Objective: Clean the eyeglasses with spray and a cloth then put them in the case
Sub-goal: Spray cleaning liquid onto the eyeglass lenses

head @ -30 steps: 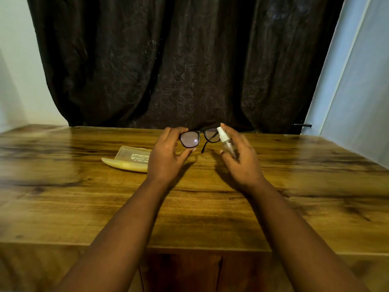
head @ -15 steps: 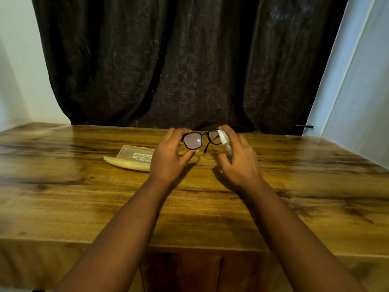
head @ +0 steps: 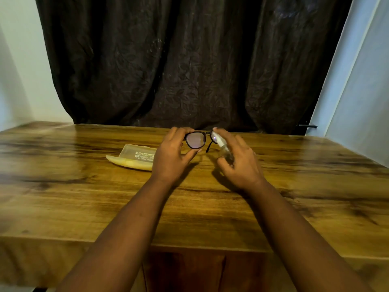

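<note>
While the left hand (head: 171, 158) is pinching the black eyeglasses (head: 199, 140) by one lens rim at center frame, the right hand (head: 240, 163) is gripping a small spray bottle (head: 223, 146), its nozzle against the other lens. Left of both hands, the open case (head: 134, 158) is lying on the wooden table (head: 84, 197).

Left hand (head: 170, 157): raised, back toward camera, fingers (head: 179, 131) and thumb pinching the glasses (head: 196, 140).
Right hand (head: 242, 163): raised beside it, curled round the spray (head: 223, 147), forefinger on top.
Forearms: bare, stretched forward, converging.
</note>
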